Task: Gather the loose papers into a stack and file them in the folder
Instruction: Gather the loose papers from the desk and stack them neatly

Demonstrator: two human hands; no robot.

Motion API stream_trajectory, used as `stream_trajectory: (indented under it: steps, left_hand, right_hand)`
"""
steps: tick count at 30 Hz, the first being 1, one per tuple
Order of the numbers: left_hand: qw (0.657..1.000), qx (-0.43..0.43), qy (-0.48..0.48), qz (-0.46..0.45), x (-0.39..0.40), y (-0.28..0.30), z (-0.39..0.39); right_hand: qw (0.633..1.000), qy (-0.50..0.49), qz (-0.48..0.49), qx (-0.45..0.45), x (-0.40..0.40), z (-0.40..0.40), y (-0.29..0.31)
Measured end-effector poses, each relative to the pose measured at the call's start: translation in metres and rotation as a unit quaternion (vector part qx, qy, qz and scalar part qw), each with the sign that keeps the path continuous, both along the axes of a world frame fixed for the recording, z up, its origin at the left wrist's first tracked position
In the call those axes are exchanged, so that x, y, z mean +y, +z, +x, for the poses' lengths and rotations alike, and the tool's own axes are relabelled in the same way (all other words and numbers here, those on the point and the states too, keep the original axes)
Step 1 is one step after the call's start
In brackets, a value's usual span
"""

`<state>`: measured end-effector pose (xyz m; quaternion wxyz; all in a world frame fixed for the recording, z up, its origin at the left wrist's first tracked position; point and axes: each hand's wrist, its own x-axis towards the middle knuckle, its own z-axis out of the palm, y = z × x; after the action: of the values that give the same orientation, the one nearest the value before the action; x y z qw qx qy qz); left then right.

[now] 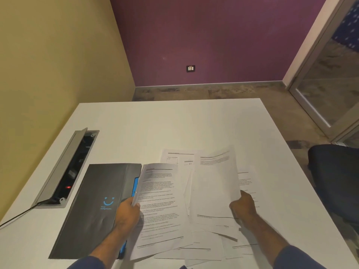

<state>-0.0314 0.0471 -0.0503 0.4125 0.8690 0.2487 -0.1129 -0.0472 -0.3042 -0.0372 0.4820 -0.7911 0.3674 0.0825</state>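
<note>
Several loose printed papers (206, 241) lie overlapping on the white table (174, 123) in front of me. My left hand (127, 212) grips the left edge of a densely printed sheet (161, 206), lifted slightly off the pile. My right hand (242, 206) holds the right edge of a mostly blank sheet (213, 183), raised above the other papers. A dark grey folder (93, 206) with a blue smiley logo lies closed to the left of the papers, partly under my left forearm, blue inner edges showing.
An open cable box (68, 167) with a raised lid is sunk into the table at the left, a black cable (17, 215) running from it. A dark chair (334, 181) stands at the table's right edge.
</note>
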Motion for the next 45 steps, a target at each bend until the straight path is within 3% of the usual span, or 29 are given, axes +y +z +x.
stream_trajectory:
  steps: [8, 12, 18, 21, 24, 30, 33, 35, 40, 45]
  left_hand:
    - [1.000, -0.018, 0.012, 0.013, 0.016, 0.010, 0.005]
    - [0.999, -0.053, -0.002, -0.007, 0.012, 0.021, 0.003]
    - [0.984, -0.039, 0.061, -0.164, -0.002, 0.040, 0.002]
    - [0.944, -0.020, 0.048, -0.326, -0.008, 0.056, 0.000]
    - [0.915, 0.006, -0.001, -0.404, -0.009, 0.067, 0.000]
    - [0.909, 0.030, -0.067, -0.409, -0.015, 0.071, 0.000]
    - [0.890, 0.000, -0.005, -0.456, -0.021, 0.073, -0.001]
    - [0.888, -0.004, 0.019, -0.460, -0.024, 0.078, -0.001]
    - [0.941, -0.045, -0.077, -0.327, -0.023, 0.094, 0.000]
    - [0.919, -0.111, -0.054, -0.374, -0.027, 0.106, 0.004]
  right_hand:
    - [0.989, 0.060, -0.098, -0.093, -0.016, 0.021, 0.073]
    - [0.985, 0.085, -0.086, -0.125, -0.016, 0.032, 0.110]
    - [0.976, 0.069, 0.104, -0.179, 0.003, 0.025, 0.136]
    - [0.965, 0.057, 0.187, -0.176, 0.015, 0.016, 0.129]
    - [0.967, 0.056, 0.204, -0.145, 0.023, 0.008, 0.116]
    - [0.942, 0.131, 0.281, -0.125, 0.027, 0.002, 0.107]
    - [0.943, 0.118, 0.289, -0.112, 0.033, 0.005, 0.103]
    - [0.946, 0.115, 0.281, -0.110, 0.038, 0.005, 0.101]
    - [0.947, 0.136, 0.265, -0.123, 0.041, 0.002, 0.099]
    - [0.952, 0.206, 0.153, -0.167, 0.042, 0.001, 0.107]
